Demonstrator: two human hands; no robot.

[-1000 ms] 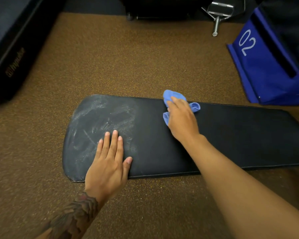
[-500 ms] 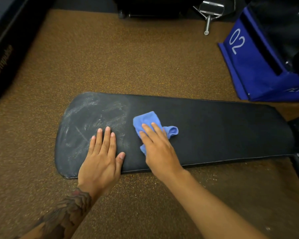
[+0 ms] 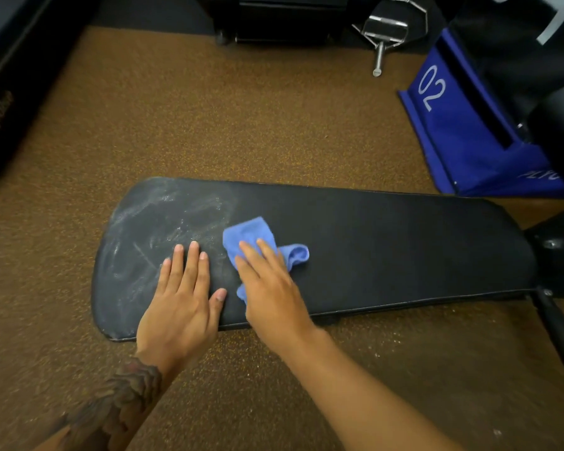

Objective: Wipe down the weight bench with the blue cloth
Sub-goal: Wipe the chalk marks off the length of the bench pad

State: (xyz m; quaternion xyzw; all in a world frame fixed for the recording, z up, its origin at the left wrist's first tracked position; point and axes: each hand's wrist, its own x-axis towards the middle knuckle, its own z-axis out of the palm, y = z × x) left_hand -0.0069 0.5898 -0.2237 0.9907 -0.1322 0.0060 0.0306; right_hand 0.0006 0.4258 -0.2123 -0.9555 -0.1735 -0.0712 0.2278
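Note:
The black padded weight bench (image 3: 388, 249) lies across the middle of the view, over brown speckled floor. Its left end shows whitish dusty smears (image 3: 163, 219); the right part looks dark and even. The crumpled blue cloth (image 3: 258, 236) lies on the pad near the middle, and my right hand (image 3: 271, 288) presses flat on it, fingers covering its near half. My left hand (image 3: 183, 297) rests flat on the pad's near edge just left of the cloth, fingers spread, holding nothing.
A blue box marked "02" (image 3: 453, 125) stands at the right beyond the bench. A metal handle attachment (image 3: 381, 37) lies at the top. Dark equipment (image 3: 10, 92) fills the left edge. The bench's black frame leg (image 3: 557, 333) runs off at the right.
My right hand has dragged the blue cloth from the pad's far edge toward the near edge and leftward, close to the smeared end. My left hand stays planted.

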